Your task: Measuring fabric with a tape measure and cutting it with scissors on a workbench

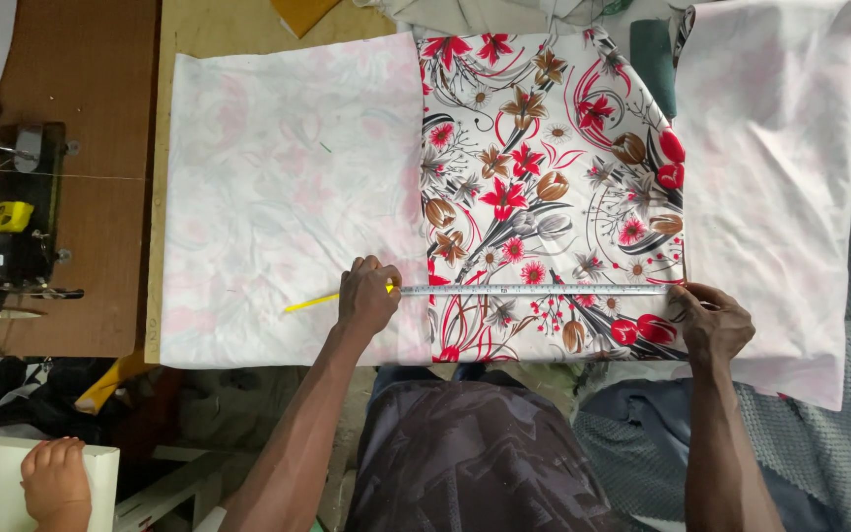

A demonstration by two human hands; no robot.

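Two hands pin a tape (pixel 534 290) flat across floral cloth (pixel 544 187) — left hand (pixel 366 296) and right hand (pixel 711 320) well apart, each pressing an end.

Both bare forearms reach forward from the bottom of the view, spread well apart. The left hand (pixel 366 299) sits palm down, knuckles up, fingers curled under and pinched together at the tips, the wrist straight in line with the forearm. Over on the other side, the right hand (pixel 713 320) lies at about the same height, palm down too, fingers bent and drawn in toward the thumb, pressing downward. The left arm angles in from lower left; the right arm runs almost straight up.
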